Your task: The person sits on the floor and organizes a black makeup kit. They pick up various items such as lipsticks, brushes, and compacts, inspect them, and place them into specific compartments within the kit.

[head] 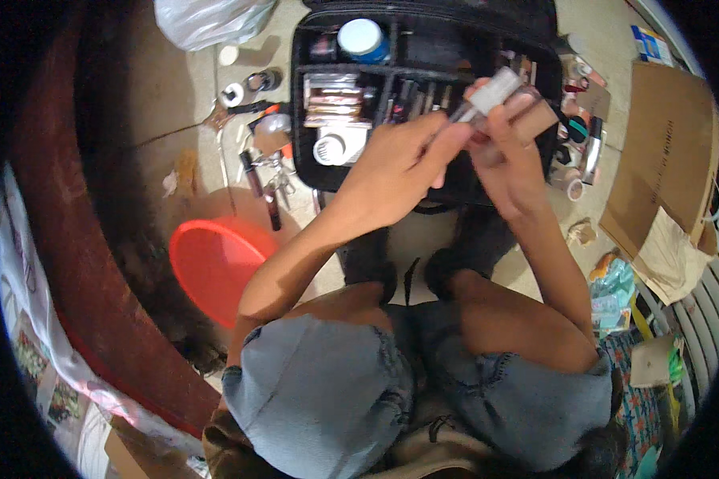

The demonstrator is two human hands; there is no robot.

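My right hand (pixel 511 161) is raised over the right part of a black cosmetics case (pixel 307 161). It grips small cosmetic containers: one with a pale whitish cap (pixel 496 90) and a beige bottle (pixel 534 121) beside it. My left hand (pixel 398 164) meets it from the left, its fingertips pinching a slim, pale item (pixel 464 114) too blurred to name. Below my hands the case has padded dividers. Its compartments hold a blue jar with a white lid (pixel 362 41), stacked shiny compacts or boxes (pixel 334 99), a white-capped container (pixel 329 148) and several slim tubes (pixel 416 99).
Left of the case lie scissors (pixel 283 182), dark tubes (pixel 272 209) and small jars (pixel 262 80). A red plastic basin (pixel 215 263) stands nearer. More cosmetics, including a silver-and-black tube (pixel 593 149), lie right of the case, beside a cardboard box (pixel 659 149). A plastic bag (pixel 210 21) sits at upper left.
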